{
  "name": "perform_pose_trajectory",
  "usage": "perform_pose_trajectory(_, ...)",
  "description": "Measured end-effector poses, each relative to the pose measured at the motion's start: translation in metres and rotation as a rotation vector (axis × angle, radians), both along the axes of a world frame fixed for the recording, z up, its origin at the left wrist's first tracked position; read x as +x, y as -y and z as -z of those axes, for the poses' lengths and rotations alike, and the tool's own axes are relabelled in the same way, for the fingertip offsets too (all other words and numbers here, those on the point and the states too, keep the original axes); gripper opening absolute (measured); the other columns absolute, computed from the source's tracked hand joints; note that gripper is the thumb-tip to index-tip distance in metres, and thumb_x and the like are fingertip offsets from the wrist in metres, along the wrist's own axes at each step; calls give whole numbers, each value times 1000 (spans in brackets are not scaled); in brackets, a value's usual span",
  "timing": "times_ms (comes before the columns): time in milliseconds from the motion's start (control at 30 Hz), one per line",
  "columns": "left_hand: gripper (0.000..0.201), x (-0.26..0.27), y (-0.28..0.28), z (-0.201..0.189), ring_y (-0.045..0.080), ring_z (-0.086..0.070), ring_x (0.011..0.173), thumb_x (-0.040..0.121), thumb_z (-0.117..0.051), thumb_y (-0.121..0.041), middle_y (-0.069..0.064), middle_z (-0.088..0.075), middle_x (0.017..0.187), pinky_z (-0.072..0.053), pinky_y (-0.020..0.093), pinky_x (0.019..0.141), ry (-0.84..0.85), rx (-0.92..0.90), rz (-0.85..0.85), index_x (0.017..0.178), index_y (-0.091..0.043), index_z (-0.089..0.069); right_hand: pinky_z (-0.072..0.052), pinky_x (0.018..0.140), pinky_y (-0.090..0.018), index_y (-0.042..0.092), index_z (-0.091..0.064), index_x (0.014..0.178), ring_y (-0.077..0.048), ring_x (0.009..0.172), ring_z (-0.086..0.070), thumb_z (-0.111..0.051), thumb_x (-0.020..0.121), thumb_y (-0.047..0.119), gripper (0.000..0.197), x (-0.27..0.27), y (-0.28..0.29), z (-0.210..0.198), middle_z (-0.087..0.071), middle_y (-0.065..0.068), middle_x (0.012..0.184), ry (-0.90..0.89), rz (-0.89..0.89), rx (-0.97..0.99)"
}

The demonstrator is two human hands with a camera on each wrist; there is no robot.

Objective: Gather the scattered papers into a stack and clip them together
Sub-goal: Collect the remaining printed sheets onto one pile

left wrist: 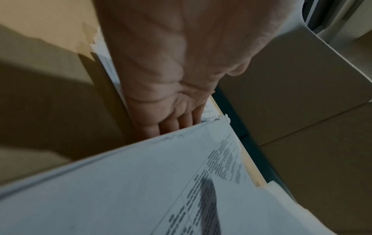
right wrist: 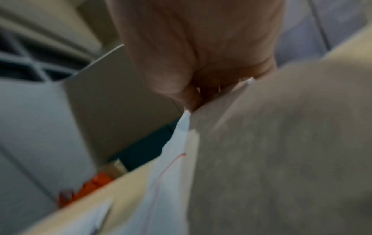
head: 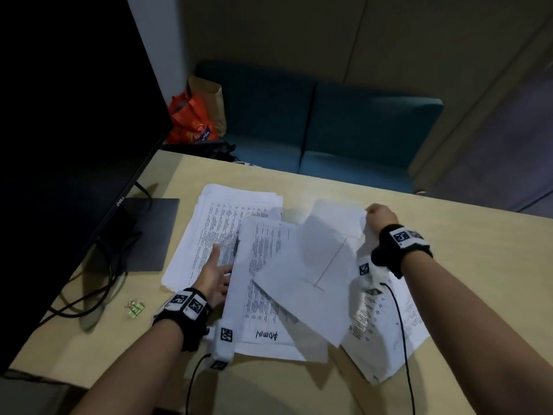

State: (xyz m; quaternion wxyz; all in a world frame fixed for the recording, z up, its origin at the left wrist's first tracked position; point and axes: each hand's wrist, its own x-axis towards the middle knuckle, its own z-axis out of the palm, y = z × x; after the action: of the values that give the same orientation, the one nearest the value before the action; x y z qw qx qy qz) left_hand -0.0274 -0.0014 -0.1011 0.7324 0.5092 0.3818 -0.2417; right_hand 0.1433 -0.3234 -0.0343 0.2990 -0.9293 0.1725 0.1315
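Thin printed papers lie fanned over the pale wooden table, their long sides running away from the person. The right hand pinches the far corner of a lifted, curling sheet; the right wrist view shows a red line on it. The left hand lies flat, fingers straight under a page edge. A green binder clip sits beside the left wrist.

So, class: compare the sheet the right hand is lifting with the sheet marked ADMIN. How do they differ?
The lifted sheet is raised off the table, pinched by the right hand; the ADMIN sheet lies flat, partly under it. The lifted sheet's visible face looks mostly blank with a thin line; the ADMIN sheet shows printed rows and handwriting. Both are white paper.
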Motion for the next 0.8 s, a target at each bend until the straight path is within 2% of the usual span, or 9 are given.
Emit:
perform_pose_trajectory(133,79,0,-1,2,29,-62,88,82,-30,-76,16,-66,101,-47,36,77,22,10,92,105,-8,-63,-38,104,-49,14,-57,122,-34,115,-55,-36,94,8,35,-22,-18,28,-60,-17,127,-59,-211,-154)
perform_pose_trajectory(200,62,-3,0,1,22,-61,73,74,-53,-70,9,-63,87,-46,28,62,11,29,156,93,-11,-64,-39,103,-49,18,-59,116,-33,113,-56,-36,93,11,33,-31,-34,41,-62,-14,124,-66,-295,-148)
perform_pose_trajectory(233,57,-5,1,-2,21,-64,79,71,-66,-61,8,-64,93,-49,27,60,-1,23,164,100,-11,-64,-42,100,-48,18,-59,112,-33,109,-58,-37,93,12,30,-35,-44,46,-63,-14,122,-64,-337,-129)
perform_pose_trajectory(300,53,-8,2,0,21,-69,92,74,-79,-33,10,-68,110,-56,27,65,18,14,161,116,-6,-61,-46,93,-41,17,-59,107,-32,103,-60,-38,93,14,25,-45,-65,50,-65,-14,116,-45,-416,-91)
perform_pose_trajectory(367,33,-9,6,-3,25,-73,89,78,-72,-6,11,-75,99,-58,30,73,108,109,259,109,-2,-65,-45,84,-35,13,-59,105,-32,99,-60,-39,94,14,23,-52,-84,52,-66,-16,112,-6,-460,-21)
perform_pose_trajectory(500,33,-7,11,4,32,-72,84,64,-62,-7,15,-75,90,-60,45,78,143,475,410,96,-8,-68,-44,84,-31,9,-59,114,-30,105,-58,-46,94,17,25,-52,-101,51,-63,-14,114,49,-457,67)
perform_pose_trajectory(600,34,-3,6,10,27,-71,81,62,-68,-13,14,-75,91,-57,38,77,156,526,430,96,-10,-68,-43,100,-46,13,-49,126,-29,119,-49,-53,90,23,38,-44,-78,51,-51,-12,129,8,-337,-97)
perform_pose_trajectory(667,43,0,3,13,26,-71,86,59,-72,-18,11,-74,94,-58,41,84,140,533,435,101,-10,-67,-38,104,-52,15,-40,133,-30,127,-40,-62,84,26,56,-41,-47,51,-42,-11,136,-96,-248,-242)
perform_pose_trajectory(800,31,1,8,11,28,-69,85,72,-69,-9,12,-72,94,-57,36,76,131,571,426,102,-3,-65,-33,107,-51,10,-24,140,-33,134,-31,-81,59,54,109,-48,4,54,-32,-12,142,-320,-246,-420)
